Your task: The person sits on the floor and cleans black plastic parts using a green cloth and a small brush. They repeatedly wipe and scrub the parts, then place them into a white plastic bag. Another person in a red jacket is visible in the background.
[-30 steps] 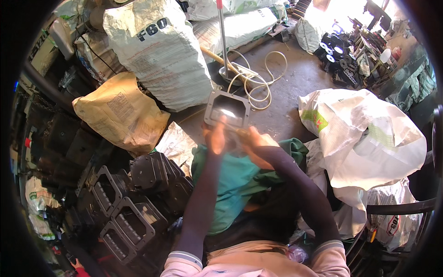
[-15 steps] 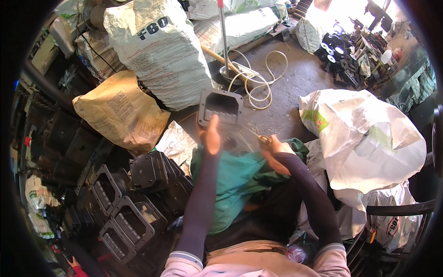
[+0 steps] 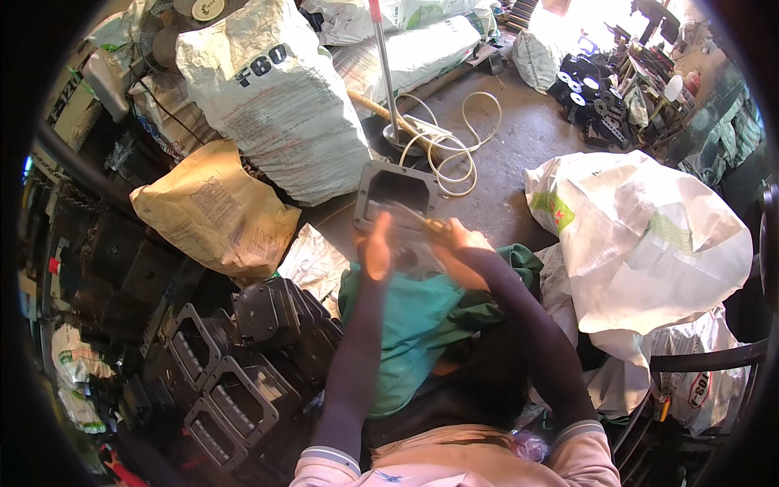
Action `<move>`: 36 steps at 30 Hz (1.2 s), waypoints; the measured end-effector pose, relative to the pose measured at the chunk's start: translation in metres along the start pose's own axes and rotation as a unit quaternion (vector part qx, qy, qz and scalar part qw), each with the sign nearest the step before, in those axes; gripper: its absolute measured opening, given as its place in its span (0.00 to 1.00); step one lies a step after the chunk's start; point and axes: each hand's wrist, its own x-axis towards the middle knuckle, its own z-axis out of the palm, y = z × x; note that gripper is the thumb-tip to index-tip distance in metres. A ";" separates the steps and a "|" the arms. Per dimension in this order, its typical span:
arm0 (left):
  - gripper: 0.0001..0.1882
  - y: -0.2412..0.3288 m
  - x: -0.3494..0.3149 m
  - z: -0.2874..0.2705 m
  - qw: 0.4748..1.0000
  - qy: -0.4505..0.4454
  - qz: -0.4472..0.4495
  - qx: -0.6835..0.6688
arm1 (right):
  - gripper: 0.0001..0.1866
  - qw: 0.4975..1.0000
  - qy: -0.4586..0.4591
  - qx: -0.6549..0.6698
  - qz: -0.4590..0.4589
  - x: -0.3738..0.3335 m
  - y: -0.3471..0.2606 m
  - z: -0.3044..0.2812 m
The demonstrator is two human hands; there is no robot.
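My left hand is closed on the lower edge of a dark grey, box-shaped housing, tilted so its open side shows. It has a rectangular rim with holes at the corners. My right hand grips a thin, knife-like tool by its tan handle. The blade is smeared by motion and overlaps the housing's lower right rim; whether it touches cannot be told. Beneath both hands, green cloth covers my lap.
Several similar dark housings are stacked at my left. A brown paper sack and a tall white sack stand beyond them. To my right is a large white sack. A pale hose lies coiled on the floor ahead.
My right hand has moved left and up with the tool, closer to the housing. The housing has shifted slightly to the right in my left hand.
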 end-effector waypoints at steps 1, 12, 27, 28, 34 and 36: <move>0.20 -0.001 -0.001 -0.001 1.000 -0.009 0.008 -0.011 | 0.25 1.000 -0.007 0.009 0.010 0.006 -0.002 -0.002; 0.32 -0.025 0.013 -0.010 0.998 -0.007 0.049 0.023 | 0.19 0.998 -0.039 -0.047 -0.006 -0.021 -0.014 0.005; 0.31 -0.024 0.019 -0.018 0.997 0.068 0.022 -0.003 | 0.21 0.995 0.039 -0.050 0.080 -0.031 0.011 -0.003; 0.31 -0.023 0.018 -0.016 0.998 0.062 0.019 -0.008 | 0.20 0.991 0.051 -0.064 0.104 -0.025 0.006 -0.001; 0.28 -0.014 0.011 -0.008 0.998 0.046 0.027 0.020 | 0.19 0.999 0.005 -0.015 0.041 -0.007 -0.017 0.018; 0.27 -0.009 0.006 -0.006 0.999 0.039 0.017 0.006 | 0.19 1.000 -0.011 -0.006 0.012 0.000 -0.019 0.017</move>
